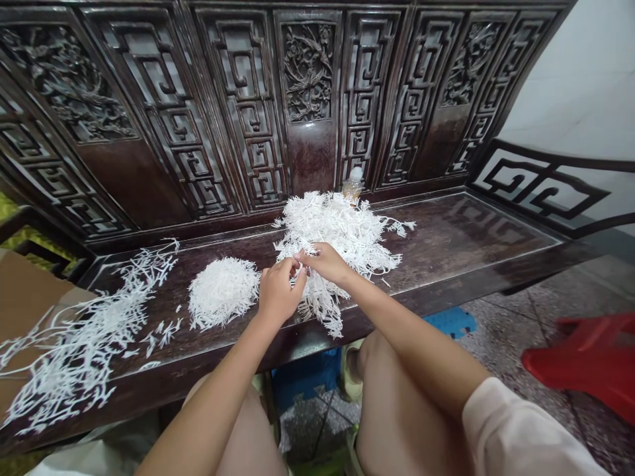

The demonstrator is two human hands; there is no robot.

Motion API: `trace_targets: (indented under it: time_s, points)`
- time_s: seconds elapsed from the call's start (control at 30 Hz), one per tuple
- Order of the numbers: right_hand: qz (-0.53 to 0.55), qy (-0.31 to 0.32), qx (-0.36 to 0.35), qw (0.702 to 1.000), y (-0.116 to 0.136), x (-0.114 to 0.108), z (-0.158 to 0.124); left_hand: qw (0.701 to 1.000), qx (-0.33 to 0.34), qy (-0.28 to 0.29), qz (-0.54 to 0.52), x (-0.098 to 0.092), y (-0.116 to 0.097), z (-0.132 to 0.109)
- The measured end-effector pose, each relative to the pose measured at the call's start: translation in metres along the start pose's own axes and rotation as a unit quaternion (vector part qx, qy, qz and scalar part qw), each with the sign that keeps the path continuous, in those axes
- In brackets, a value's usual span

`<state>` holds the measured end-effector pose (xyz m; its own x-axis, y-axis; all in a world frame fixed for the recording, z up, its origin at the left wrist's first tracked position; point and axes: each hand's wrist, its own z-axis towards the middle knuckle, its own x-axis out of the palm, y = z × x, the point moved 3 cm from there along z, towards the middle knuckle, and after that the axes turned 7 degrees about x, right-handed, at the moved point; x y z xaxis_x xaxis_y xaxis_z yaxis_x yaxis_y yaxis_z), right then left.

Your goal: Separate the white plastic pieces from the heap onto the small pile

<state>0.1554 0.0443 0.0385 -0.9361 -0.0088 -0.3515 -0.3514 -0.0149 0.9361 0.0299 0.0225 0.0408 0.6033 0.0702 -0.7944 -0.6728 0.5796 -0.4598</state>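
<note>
My left hand (282, 289) and my right hand (325, 262) meet at the front of a large heap of white branching plastic sprigs (337, 225). Both hands are closed, thumbs and fingertips pinched together on a thin white sprig piece (299, 266) that is mostly hidden by the fingers. Just below them, more white sprigs (325, 307) spill over the bench's front edge. Left of my left hand sits a rounded pile of small white pieces (223, 291). Farther left lie long, bare-stemmed white branches (94, 337), with a few loose bits (161, 334) beside them.
Everything lies on a dark wooden bench (446, 228) with a carved lattice back (312, 155). A small clear bottle with a white cap (353, 184) stands behind the heap. A cardboard box (30, 297) is at the left, and a red plastic stool (585, 360) is on the floor at right.
</note>
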Motion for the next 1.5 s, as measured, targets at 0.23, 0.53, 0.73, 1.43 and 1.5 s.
trace_targets:
  time_s: [0.23,0.53,0.73,1.43,1.5]
  points:
    - [-0.012,0.000,0.017,1.000,-0.001,0.002,0.000,1.000,0.008,0.019,-0.012,0.000,0.000,0.001]
    - [-0.016,-0.006,0.025,1.000,0.001,0.002,-0.003,0.948,-0.121,0.038,-0.290,0.013,0.022,0.003]
    - [-0.074,-0.041,-0.008,0.996,0.003,0.003,-0.002,0.836,-0.255,0.063,-0.482,0.028,0.030,0.004]
    - [-0.124,-0.254,0.126,0.951,-0.028,-0.042,0.029,0.937,-0.069,-0.136,-0.314,-0.009,-0.014,-0.010]
    - [-0.068,-0.197,0.142,0.967,-0.032,-0.051,0.025,0.904,-0.130,-0.142,-0.382,-0.009,-0.010,-0.010]
